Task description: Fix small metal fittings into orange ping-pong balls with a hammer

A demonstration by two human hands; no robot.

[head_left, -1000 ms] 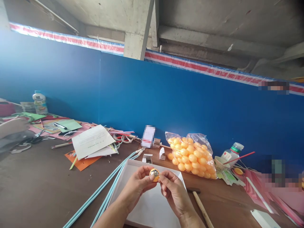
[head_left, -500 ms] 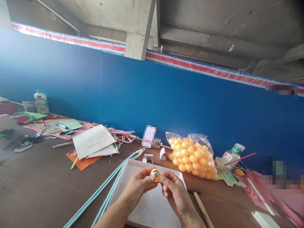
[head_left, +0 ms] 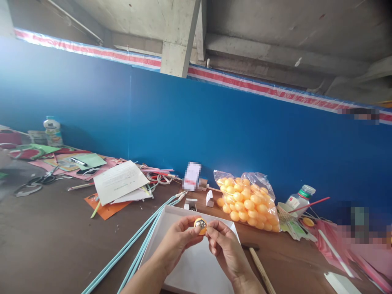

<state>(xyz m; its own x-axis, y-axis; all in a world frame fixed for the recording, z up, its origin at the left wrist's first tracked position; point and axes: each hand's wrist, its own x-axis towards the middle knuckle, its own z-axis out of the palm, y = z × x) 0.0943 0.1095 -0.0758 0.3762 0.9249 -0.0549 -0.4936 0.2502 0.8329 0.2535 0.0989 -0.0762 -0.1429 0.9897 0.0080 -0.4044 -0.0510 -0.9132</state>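
Above a shallow white box (head_left: 193, 272), my left hand (head_left: 179, 237) is closed on an orange ball (head_left: 200, 225) with a shiny silver piece on the side facing me. Thumb and fingers grip it from the left. My right hand (head_left: 225, 243) is closed in a pinch at the ball's right edge; whatever lies between its fingertips is too small to make out. Behind the box, to the right, stands a clear plastic bag (head_left: 248, 202) full of similar orange balls. A small open carton (head_left: 190, 204) sits at the box's far edge.
Light blue cords (head_left: 139, 234) run along the box's left side. A hammer (head_left: 260, 267) lies to its right. Papers (head_left: 121, 181) and scissors (head_left: 45, 177) are on the left; a bottle (head_left: 301, 198), a small basket (head_left: 286, 213) and a white object (head_left: 343, 283) are on the right.
Both hands and the ball keep the same place and grip. At the far left edge, a pale blurred shape has shifted slightly.
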